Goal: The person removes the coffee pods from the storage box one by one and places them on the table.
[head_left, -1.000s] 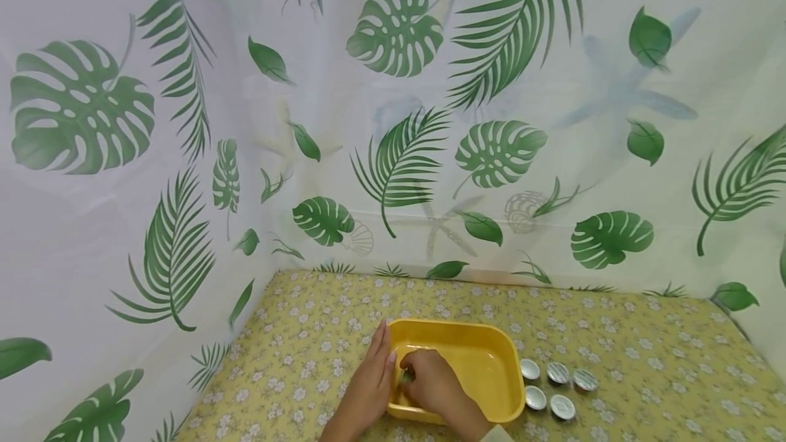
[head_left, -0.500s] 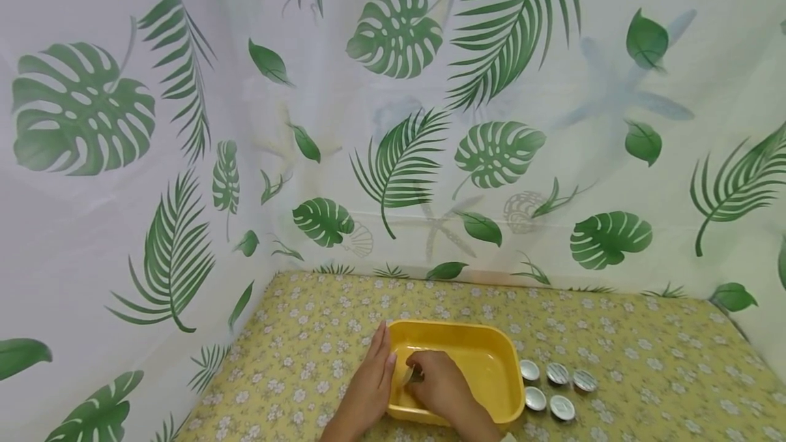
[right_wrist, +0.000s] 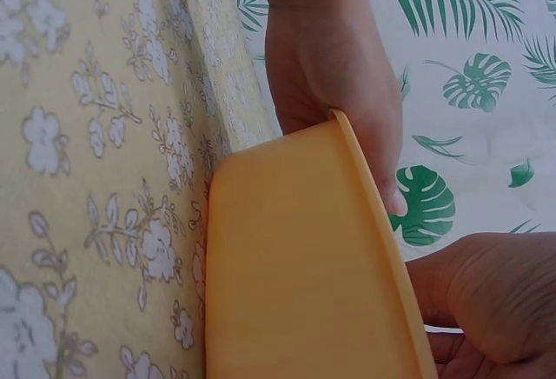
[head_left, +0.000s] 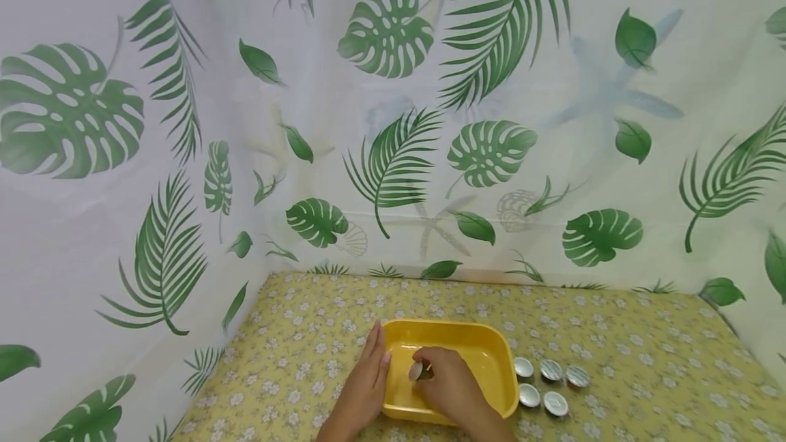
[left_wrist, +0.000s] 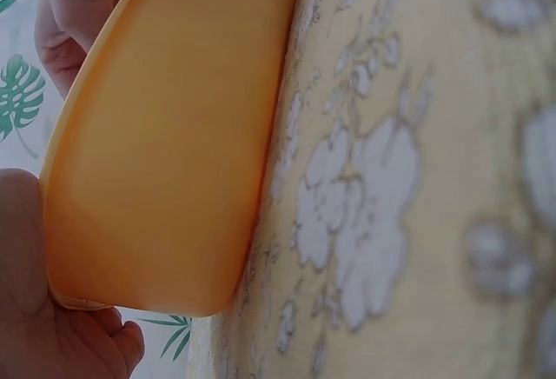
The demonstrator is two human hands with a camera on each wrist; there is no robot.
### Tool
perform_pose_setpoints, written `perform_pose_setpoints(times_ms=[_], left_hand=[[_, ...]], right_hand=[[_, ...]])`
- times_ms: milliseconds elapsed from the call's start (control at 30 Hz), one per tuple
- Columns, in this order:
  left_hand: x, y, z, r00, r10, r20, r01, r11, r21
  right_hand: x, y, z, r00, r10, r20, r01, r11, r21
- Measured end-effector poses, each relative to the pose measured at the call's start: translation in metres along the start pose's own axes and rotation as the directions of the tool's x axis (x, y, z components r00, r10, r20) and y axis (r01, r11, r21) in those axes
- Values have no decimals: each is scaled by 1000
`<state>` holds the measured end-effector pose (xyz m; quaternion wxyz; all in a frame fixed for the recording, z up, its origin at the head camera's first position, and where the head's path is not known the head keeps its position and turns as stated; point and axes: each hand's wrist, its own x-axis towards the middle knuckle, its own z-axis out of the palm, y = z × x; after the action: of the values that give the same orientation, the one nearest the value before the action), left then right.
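Note:
A yellow plastic basin stands on the table. My left hand holds its left wall, fingers stretched along the outside and thumb at the rim. Inside the basin, my right hand pinches a small round silver-topped cup between thumb and fingers, tipped so that its round face shows to the left. In the left wrist view the basin wall hides most of the right hand. The right wrist view shows the left hand at the basin's corner; the held cup is hidden there.
Several similar silver-topped cups sit in two loose rows on the table, just right of the basin. The table bears a yellow floral cloth. White leaf-print sheets hang behind and to the left.
The cup in my right hand has risen a little and turned, showing more of its pale face. My left hand stays on the basin. The view has shifted slightly right.

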<state>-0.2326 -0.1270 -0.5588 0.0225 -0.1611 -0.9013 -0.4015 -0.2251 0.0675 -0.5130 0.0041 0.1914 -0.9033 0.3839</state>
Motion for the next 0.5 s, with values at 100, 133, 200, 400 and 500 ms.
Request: perform_pose_setpoints(times_ms=[100, 133, 200, 400, 500], left_hand=[[0, 0, 0, 1000, -5, -2, 5, 1000, -1], [0, 1, 0, 1000, -7, -3, 7, 1000, 0], [0, 2, 0, 1000, -10, -5, 10, 1000, 0], [0, 3, 0, 1000, -8, -8, 9, 1000, 8], [1, 2, 2, 1000, -5, -5, 5, 1000, 2]], right_hand=[[-3, 1, -5, 1000, 4, 3, -4, 1000, 24], [-4, 2, -6, 1000, 4, 2, -4, 999, 32], [-5, 3, -8, 1000, 6, 3, -6, 999, 49], [-10, 7, -12, 999, 29, 30, -31, 996, 87], [-13, 8, -14, 998, 52, 36, -56, 993, 107]])
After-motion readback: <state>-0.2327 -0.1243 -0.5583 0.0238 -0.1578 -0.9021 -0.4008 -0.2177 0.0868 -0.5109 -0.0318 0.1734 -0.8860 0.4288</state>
